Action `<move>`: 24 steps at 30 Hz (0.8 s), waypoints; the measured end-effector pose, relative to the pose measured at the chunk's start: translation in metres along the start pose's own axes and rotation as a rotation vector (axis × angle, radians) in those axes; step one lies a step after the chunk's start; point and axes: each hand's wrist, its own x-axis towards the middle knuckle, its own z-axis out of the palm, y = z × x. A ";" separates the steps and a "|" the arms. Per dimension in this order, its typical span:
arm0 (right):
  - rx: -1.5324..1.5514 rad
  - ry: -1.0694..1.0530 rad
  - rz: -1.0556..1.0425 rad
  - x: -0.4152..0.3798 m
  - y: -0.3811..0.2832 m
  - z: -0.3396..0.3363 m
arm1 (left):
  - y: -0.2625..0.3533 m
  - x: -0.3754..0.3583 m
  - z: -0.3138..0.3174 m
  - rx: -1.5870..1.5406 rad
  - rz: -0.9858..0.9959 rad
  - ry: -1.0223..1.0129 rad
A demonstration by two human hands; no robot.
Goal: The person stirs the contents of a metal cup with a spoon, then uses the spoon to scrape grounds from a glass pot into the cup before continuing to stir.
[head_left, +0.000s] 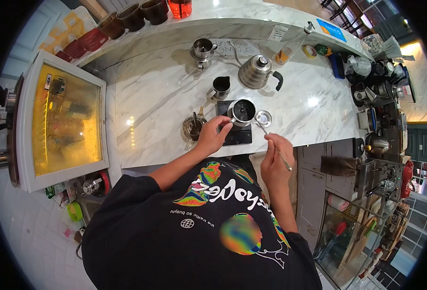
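Observation:
A metal cup (241, 112) with dark contents stands on a black scale (237, 137). My left hand (214, 135) has its fingers pinched at the cup's near left side, by its handle. In my right hand (277, 157) is a long thin spoon (285, 161), its far end close to a small round metal piece (264, 118) just right of the cup. A glass jar (192, 128) with dark contents and a utensil in it sits left of my left hand. Beyond the scale are a metal pitcher (220, 87) and a gooseneck kettle (254, 72) with a black handle.
Another metal cup (203, 48) stands near the back of the marble counter (150, 96). A bottle (291, 48) and tape rolls are at the back right. Dark cups (129, 18) line the raised ledge. A glass-door cabinet (68, 121) stands left, an espresso machine (380, 176) right.

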 end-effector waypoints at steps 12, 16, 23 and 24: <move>0.034 0.001 -0.017 0.009 -0.002 -0.002 | -0.002 0.002 -0.002 0.023 0.046 0.021; 0.009 0.021 0.048 0.010 -0.002 -0.001 | 0.002 0.002 -0.004 0.008 -0.021 -0.019; 0.036 0.031 0.051 0.008 -0.004 -0.001 | -0.003 0.002 0.000 0.010 0.065 0.027; 0.031 0.042 0.066 0.008 -0.002 0.000 | -0.002 0.002 0.000 0.007 0.064 0.026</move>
